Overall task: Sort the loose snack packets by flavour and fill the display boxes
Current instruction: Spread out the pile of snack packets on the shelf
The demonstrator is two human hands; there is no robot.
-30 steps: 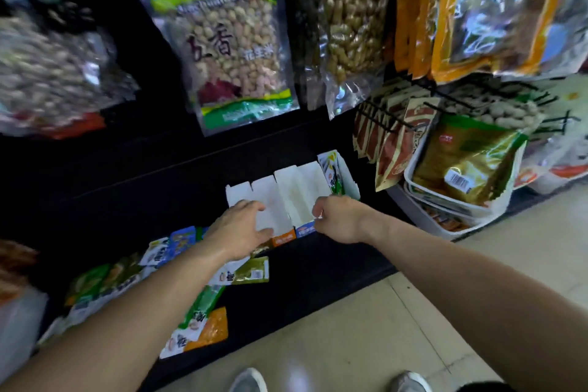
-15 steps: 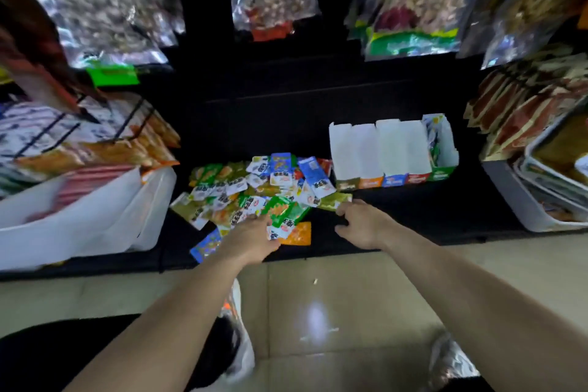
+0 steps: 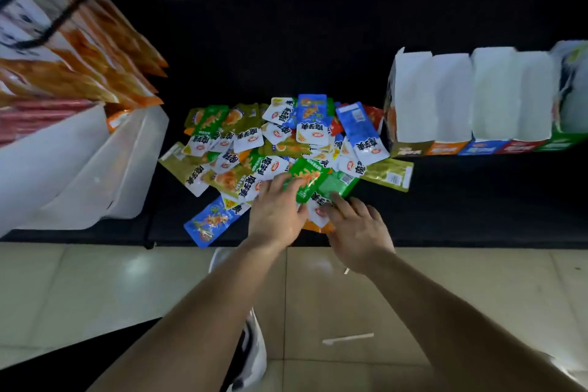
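A heap of loose snack packets (image 3: 280,143) in green, olive, blue, orange and red lies on the black shelf (image 3: 461,201). My left hand (image 3: 276,213) pinches a bright green packet (image 3: 307,180) at the heap's near edge. Beside it, my right hand (image 3: 359,232) touches a second green packet (image 3: 339,183) and a white packet end with straight fingers. To the right stands a row of white-lined display boxes (image 3: 413,99) with olive, orange, blue, red and green fronts. Only the green box (image 3: 569,140) at the far right shows packets inside.
White plastic bins (image 3: 95,169) with orange bags (image 3: 95,73) stand at the left of the shelf. Tiled floor (image 3: 445,296) runs along the shelf's front edge. My shoe (image 3: 253,347) and a white stick (image 3: 346,339) are on the floor.
The view has swung left from the boxes to the heap. Both hands left the boxes, moved to the heap's near edge and came together on the green packets.
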